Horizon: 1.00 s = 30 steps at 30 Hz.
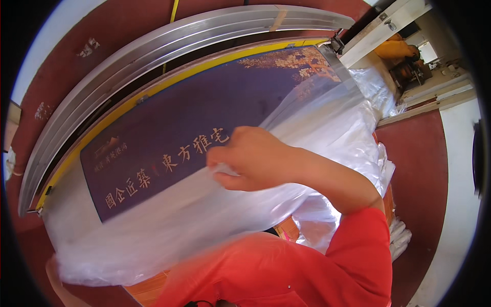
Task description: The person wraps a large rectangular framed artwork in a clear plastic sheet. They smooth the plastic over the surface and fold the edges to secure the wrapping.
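A dark purple-blue printed panel (179,107) with pale characters and a golden blossom design lies on a long table. Clear plastic film (169,230) covers its near side, and the film's edge slants across the panel. Over the middle of that edge is my right hand (250,158), its fingers curled and slightly blurred, closed on the film. Only a strip of my left arm and hand (53,271) shows at the lower left, beside the film's near corner. Its fingers are hidden.
A long curved-looking metal rail (153,43) runs behind the panel, with a yellow strip (117,117) along the table's far edge. Bunched film (376,89) lies at the right, near a doorway showing a cluttered room. Orange boards (148,287) show below the film.
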Each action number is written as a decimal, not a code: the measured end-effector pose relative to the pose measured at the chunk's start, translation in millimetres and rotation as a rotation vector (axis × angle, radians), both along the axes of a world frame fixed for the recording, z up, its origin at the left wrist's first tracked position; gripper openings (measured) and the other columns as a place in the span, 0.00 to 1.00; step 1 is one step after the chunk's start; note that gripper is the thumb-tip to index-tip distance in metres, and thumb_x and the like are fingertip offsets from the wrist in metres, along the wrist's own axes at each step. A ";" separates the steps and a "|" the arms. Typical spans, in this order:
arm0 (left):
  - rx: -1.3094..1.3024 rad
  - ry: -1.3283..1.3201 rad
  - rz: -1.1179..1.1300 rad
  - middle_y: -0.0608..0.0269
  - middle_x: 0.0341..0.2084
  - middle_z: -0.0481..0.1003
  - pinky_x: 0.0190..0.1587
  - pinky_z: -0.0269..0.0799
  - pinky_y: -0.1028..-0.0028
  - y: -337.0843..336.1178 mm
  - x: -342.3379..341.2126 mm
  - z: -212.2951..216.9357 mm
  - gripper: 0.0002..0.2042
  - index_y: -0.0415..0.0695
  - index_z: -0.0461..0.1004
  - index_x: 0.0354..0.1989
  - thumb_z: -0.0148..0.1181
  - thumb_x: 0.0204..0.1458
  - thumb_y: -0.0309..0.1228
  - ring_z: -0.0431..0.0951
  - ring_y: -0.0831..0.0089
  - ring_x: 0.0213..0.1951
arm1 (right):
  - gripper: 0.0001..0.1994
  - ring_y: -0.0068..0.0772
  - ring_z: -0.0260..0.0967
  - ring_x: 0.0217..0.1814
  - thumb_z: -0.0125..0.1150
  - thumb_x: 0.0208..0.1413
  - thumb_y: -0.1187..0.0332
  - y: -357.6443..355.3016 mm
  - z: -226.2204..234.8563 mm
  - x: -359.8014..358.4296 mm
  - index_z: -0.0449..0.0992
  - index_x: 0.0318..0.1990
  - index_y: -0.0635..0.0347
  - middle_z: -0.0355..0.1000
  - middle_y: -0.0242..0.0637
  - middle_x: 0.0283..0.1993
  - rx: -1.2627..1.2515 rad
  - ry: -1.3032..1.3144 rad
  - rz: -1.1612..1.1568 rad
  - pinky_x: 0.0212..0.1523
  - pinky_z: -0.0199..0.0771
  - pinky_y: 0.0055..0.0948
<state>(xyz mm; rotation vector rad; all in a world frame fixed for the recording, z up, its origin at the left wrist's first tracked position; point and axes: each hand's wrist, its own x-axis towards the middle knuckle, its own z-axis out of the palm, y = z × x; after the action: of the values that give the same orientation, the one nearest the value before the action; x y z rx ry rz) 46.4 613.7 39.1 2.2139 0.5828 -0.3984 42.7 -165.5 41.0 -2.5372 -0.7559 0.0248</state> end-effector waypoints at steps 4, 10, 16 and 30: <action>0.533 0.011 0.168 0.60 0.36 0.67 0.40 0.61 0.75 120.0 7.4 -52.1 0.14 0.42 0.64 0.42 0.44 0.50 0.36 0.67 0.70 0.37 | 0.10 0.28 0.63 0.25 0.52 0.40 0.68 -95.0 -1.1 -9.8 0.68 0.33 0.59 0.67 0.35 0.27 0.118 0.324 -0.113 0.28 0.63 0.26; 0.830 -0.531 -0.094 0.46 0.38 0.68 0.40 0.63 0.64 20.8 184.7 -167.0 0.19 0.40 0.64 0.44 0.42 0.50 0.42 0.68 0.55 0.40 | 0.18 0.25 0.63 0.38 0.50 0.48 0.62 -367.0 144.1 -93.7 0.64 0.44 0.63 0.65 0.32 0.36 -0.238 -0.155 -1.068 0.39 0.64 0.25; 0.983 -0.560 -0.085 0.47 0.25 0.70 0.32 0.64 0.61 -37.7 175.0 -130.2 0.15 0.40 0.65 0.32 0.43 0.49 0.40 0.70 0.50 0.31 | 0.21 0.44 0.49 0.57 0.47 0.50 0.66 -173.3 38.1 -3.0 0.57 0.51 0.63 0.59 0.42 0.50 -0.288 -0.642 -0.513 0.56 0.46 0.37; 0.928 -0.574 0.034 0.51 0.30 0.71 0.36 0.64 0.62 -42.1 106.8 -139.1 0.14 0.44 0.69 0.33 0.47 0.46 0.42 0.70 0.54 0.35 | 0.20 0.42 0.47 0.59 0.41 0.53 0.62 -311.2 -93.7 35.6 0.56 0.54 0.54 0.54 0.39 0.55 -0.700 -0.242 -0.519 0.55 0.48 0.34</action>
<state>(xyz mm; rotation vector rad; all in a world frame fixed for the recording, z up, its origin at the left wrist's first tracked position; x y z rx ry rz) 153.1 571.6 -100.0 2.9852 0.5323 0.6589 78.3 -476.7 -52.7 -3.3806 -0.1420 -0.2335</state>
